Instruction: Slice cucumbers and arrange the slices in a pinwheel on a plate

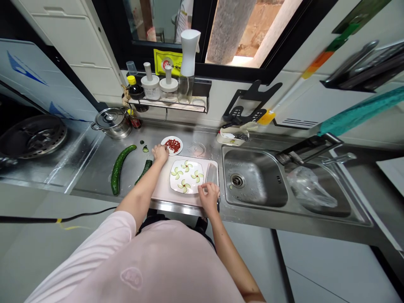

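Mid-garnish, I think: green pinwheels (184, 186) sit on the square plate (187, 176). Hands apart: left hand (160, 153) at the dish (181, 147) of red bits (173, 145) beyond it, right hand (210, 197) curled at its right edge; grips unclear. Next piece calls for a light pinch.

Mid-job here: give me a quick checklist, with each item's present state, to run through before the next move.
1. Square plate on the cutting board: ok.
2. Four green pinwheels inside the plate's rim: ok.
3. Left hand at the round dish of red pieces: ok, at its left edge.
4. Anything between the right hand's fingertips: cannot tell; they are drawn together by the square plate's edge.
5. Knife well away from the right hand: not ok; its blade lies close to the fingers.
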`<state>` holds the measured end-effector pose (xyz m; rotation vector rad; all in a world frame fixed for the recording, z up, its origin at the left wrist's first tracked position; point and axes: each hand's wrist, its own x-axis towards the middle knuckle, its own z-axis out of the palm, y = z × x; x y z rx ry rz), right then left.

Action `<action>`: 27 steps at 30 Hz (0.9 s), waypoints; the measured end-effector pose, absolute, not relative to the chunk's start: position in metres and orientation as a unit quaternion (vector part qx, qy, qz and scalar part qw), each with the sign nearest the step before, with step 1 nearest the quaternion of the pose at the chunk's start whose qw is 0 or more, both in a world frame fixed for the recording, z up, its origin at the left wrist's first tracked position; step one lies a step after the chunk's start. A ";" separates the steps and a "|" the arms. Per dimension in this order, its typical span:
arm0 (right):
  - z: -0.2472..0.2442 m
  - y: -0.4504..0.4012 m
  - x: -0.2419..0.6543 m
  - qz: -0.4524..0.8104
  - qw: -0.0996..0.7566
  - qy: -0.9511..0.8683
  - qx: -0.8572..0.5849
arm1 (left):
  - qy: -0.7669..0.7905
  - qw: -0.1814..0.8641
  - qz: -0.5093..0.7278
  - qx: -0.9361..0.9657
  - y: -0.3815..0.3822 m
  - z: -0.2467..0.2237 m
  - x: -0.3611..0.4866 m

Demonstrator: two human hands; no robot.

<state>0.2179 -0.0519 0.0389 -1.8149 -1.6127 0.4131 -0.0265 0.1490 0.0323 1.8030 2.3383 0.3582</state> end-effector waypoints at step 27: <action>0.060 -0.064 0.216 0.163 0.334 -0.634 -0.678 | 0.764 0.097 0.046 0.636 0.183 0.019 -0.025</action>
